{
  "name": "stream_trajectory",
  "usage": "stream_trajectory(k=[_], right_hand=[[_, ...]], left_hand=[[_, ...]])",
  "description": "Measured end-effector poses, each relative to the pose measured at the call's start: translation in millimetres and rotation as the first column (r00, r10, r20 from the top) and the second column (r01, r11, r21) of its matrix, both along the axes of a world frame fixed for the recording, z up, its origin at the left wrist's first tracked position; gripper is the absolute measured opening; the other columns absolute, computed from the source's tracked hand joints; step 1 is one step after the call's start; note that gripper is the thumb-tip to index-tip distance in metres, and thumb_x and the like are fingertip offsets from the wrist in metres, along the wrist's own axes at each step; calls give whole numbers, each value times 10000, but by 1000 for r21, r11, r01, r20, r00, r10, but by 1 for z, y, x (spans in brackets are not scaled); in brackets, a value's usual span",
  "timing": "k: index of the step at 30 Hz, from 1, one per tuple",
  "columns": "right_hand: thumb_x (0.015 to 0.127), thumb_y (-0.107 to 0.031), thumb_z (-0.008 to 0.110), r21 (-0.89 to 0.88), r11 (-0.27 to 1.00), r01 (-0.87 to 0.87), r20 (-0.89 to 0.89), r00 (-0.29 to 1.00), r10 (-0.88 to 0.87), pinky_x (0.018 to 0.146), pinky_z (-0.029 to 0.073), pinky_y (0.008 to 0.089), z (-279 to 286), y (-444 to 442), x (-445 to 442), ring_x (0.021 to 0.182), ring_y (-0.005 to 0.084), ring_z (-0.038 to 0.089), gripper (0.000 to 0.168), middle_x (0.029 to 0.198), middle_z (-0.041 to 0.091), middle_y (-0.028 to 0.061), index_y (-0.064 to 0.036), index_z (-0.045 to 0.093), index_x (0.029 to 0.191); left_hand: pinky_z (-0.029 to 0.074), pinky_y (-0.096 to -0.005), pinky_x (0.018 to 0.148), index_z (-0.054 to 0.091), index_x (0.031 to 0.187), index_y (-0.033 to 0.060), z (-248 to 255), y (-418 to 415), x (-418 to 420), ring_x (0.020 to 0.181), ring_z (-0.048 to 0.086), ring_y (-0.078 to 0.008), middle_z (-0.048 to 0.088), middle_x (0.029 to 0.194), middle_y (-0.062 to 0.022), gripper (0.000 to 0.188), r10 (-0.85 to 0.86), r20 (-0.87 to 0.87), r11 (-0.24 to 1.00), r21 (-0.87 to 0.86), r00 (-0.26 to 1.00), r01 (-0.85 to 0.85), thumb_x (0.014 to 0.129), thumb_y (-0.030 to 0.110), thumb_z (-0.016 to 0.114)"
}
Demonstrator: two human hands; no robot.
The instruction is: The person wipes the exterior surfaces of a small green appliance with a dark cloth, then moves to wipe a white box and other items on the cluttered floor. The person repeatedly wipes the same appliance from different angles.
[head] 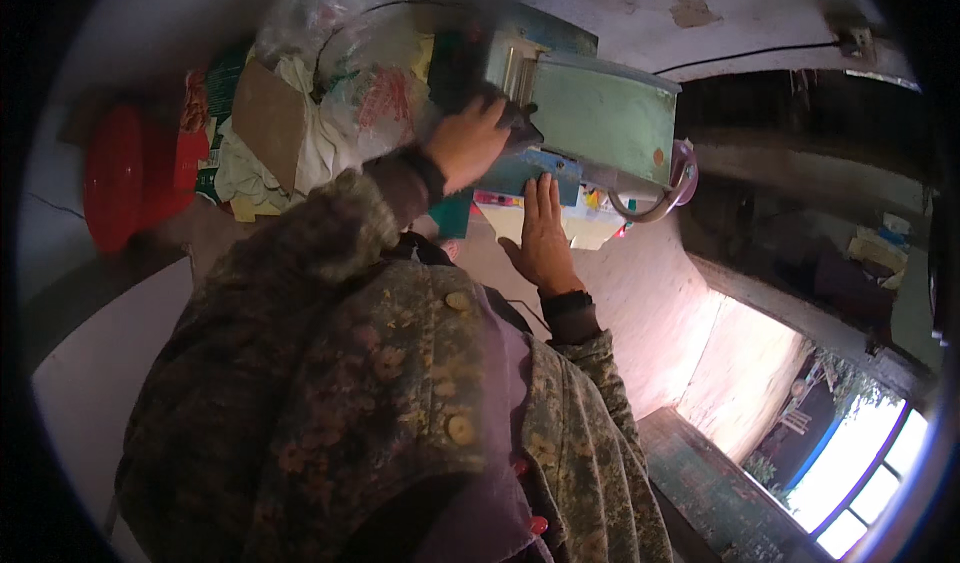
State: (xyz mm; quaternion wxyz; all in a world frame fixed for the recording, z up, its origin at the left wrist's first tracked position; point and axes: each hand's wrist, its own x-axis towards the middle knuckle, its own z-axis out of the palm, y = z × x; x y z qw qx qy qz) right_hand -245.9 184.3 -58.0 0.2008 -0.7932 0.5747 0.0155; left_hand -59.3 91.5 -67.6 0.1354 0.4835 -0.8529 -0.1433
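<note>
My left hand (469, 143) is closed around a bunched dark cloth or bag (523, 129), whose exact kind I cannot tell. It lies against the near left side of a pale green metal machine housing (604, 109). Shiny metal bars or rollers (517, 71) show just beyond the cloth. Below the housing, my right hand (544, 236) rests palm down, fingers straight and together, thumb apart, with fingertips on the edge of a blue metal base plate (525, 174). A curved metal handle (656, 206) and a purple round part (684, 173) are at the housing's right end.
To the left are clear plastic bags (337, 37), a cardboard flap (268, 124), a crumpled white cloth (244, 161) and a red plastic basin (112, 180). A colourful printed box (589, 229) sits under the base plate. A dark shelf opening is at right, a bright window at lower right.
</note>
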Motion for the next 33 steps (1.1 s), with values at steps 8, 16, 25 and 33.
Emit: stream_trajectory(k=[8,16,25,33], right_hand=[[713,-175,728,82,997,1,42,999,-5,1108,213,416,10,-4,3,1374,425,98,914,1467,96,295,94,176,1389],[694,-183,750,35,999,-31,-33,999,32,1078,288,394,5,-4,5,1377,410,109,925,1465,121,284,82,195,1386],[702,-161,749,96,995,-17,-17,1000,19,1107,215,406,5,-7,5,1382,407,100,945,1475,99,285,65,161,1406],[698,-155,752,87,996,-26,-56,998,31,1105,224,410,8,-3,3,1382,409,97,947,1475,92,287,68,162,1404]], left_hand=[[481,-371,929,569,1180,89,-25,-18,17,1230,431,-315,410,1354,-123,388,-19,-151,996,-90,988,5,804,1,529],[463,-392,943,566,1197,155,-30,-110,13,1234,435,-319,419,1364,-118,377,155,-117,979,-112,981,-168,831,74,535],[450,-404,907,632,1131,108,-10,-11,45,1081,549,-348,465,1329,-183,438,63,-406,970,239,912,40,748,-45,485],[488,-329,671,631,1154,118,18,-49,82,749,631,-201,661,800,-166,454,388,-495,882,445,777,-157,728,-8,533]])
